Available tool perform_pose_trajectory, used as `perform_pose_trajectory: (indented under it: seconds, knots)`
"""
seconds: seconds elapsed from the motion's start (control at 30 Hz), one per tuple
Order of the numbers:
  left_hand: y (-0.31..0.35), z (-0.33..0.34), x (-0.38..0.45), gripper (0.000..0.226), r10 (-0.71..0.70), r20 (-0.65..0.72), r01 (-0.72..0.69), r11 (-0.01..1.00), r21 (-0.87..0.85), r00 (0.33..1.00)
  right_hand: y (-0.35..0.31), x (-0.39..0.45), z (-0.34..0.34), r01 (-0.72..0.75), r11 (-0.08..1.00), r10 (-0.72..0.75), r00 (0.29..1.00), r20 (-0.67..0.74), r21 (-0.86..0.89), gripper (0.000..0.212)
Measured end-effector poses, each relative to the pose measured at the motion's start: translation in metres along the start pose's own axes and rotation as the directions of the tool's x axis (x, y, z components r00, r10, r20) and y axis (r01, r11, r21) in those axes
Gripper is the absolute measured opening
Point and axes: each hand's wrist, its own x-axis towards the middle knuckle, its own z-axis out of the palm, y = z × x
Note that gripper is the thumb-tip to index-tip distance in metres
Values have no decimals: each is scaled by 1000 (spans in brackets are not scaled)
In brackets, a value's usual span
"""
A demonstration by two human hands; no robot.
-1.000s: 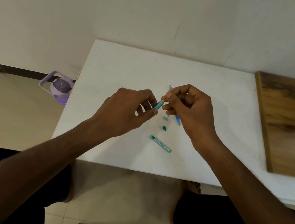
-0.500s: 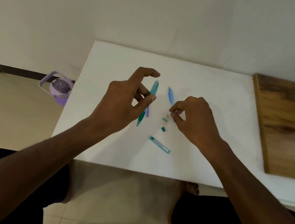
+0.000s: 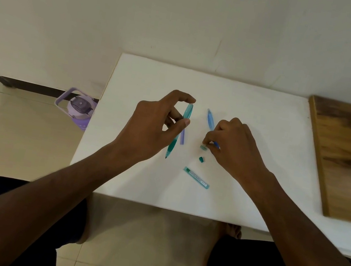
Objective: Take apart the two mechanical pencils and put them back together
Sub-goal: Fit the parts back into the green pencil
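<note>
A white table stands against the wall, with a brown wooden board by its right edge and a purple bottle on the floor past its left edge. Near the table's middle, the left hand holds the teal pencil between thumb and curled fingers, tip pointing at the near edge. The right hand pinches a small teal piece beside the blue pencil, with a teal cap and lead tube lying closer to the near edge.
</note>
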Motion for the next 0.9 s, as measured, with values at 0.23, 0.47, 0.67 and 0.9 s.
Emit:
perform_pose_trajectory:
  seconds: [0.23, 0.47, 0.67, 0.9]
  knots:
    - [-1, 4, -1, 36, 19, 22, -19, 1000, -20, 1000, 1, -3, -8, -68, 946, 121, 981, -152, 316, 2]
    - [-4, 12, -3, 37, 36, 87, -29, 996, -80, 996, -13, 0, -34, -163, 434, 401, 916, -28, 886, 17]
    - [-5, 14, -2, 28, 14, 138, 1, 995, -102, 990, -15, -1, -35, -192, 362, 382, 923, 43, 912, 6]
    - [-8, 14, -1, 27, 42, 111, -31, 995, -97, 993, -19, -1, -39, -147, 310, 385, 923, 17, 939, 14]
